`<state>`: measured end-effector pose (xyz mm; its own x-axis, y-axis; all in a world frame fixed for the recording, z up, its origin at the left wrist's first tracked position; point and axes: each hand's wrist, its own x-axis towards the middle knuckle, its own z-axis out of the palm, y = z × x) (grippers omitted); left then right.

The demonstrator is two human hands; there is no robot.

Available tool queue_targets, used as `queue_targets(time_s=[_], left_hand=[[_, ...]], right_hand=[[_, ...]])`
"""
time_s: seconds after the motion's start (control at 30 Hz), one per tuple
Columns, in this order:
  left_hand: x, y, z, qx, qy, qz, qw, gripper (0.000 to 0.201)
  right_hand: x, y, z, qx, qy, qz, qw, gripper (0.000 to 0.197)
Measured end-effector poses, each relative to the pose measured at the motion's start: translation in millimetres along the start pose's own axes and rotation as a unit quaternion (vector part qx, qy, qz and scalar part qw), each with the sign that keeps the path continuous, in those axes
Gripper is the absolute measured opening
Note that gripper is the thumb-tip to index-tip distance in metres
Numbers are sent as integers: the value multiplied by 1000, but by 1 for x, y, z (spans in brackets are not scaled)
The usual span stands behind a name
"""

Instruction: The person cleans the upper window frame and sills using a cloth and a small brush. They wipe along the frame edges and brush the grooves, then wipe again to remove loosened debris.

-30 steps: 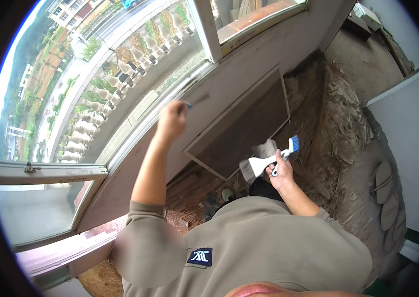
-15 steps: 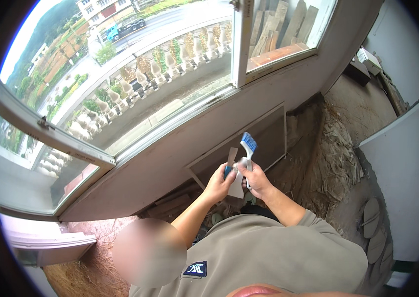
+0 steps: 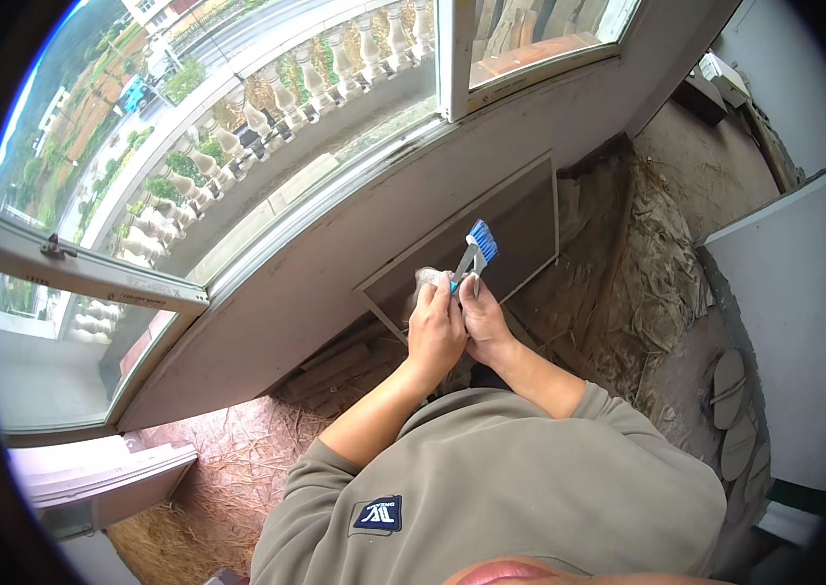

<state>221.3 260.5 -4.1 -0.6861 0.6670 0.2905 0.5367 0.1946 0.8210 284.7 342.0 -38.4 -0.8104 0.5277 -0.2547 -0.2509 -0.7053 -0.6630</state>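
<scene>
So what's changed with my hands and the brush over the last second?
The left hand came down off the wall and joined the right hand on the blue-bristled brush, now raised between them. The mesh screen still leans against the wall.

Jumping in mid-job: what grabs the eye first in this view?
The blue-bristled brush at centre, its handle held by both the left hand and right hand. Behind it a dark mesh screen panel leans against the wall under the window. To the right, debris litters the floor.
</scene>
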Motion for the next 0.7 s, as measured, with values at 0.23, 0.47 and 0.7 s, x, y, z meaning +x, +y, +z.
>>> queue_targets(time_s=[0.23,0.47,0.7], left_hand=[[12,-20,-4,17,-240,116,964,49],[48,-60,-5,-358,-294,-95,881,75],[147,-23,-13,-210,-18,-42,977,40]], right_hand=[[11,-27,-23,27,94,51,994,8],[19,-88,-46,-27,-118,155,981,15],[28,-115,-87,-15,-9,86,996,49]])
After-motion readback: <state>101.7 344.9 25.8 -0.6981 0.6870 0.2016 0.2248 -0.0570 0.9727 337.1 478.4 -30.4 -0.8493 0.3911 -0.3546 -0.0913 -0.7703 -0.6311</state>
